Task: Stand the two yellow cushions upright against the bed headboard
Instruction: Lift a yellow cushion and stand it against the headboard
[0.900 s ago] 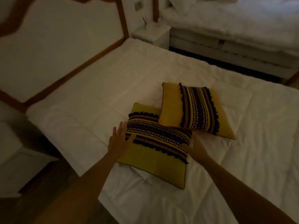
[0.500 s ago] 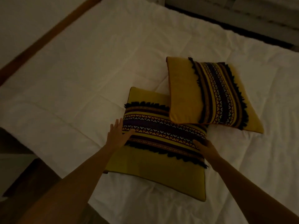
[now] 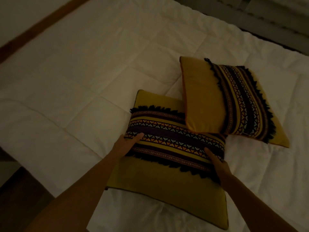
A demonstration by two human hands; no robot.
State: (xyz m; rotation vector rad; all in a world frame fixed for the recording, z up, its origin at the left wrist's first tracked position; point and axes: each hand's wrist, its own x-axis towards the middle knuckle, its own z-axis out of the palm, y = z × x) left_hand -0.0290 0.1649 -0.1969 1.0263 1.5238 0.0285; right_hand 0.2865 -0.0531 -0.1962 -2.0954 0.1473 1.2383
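Two yellow cushions with dark patterned bands and black fringe lie flat on the white bed. The near cushion [image 3: 160, 181] sits in front of me; a corner of the far cushion [image 3: 209, 97] rests on its upper right part. My left hand [image 3: 127, 144] grips the near cushion's left edge, thumb on the patterned band. My right hand [image 3: 217, 163] holds its right edge, thumb on top. Only the wooden bottom rail of the headboard [image 3: 41, 25] shows, at the upper left.
The white quilted bedcover [image 3: 83, 81] stretches from the cushions to the headboard. A dark floor [image 3: 20, 190] lies beyond the bed's near left edge. Part of a second bed's frame [image 3: 267, 15] stands at the top right, across a dark gap.
My view has tilted down and moved closer to the bed. Both hands have gone from hovering open beside the near cushion to closing on its left and right edges.
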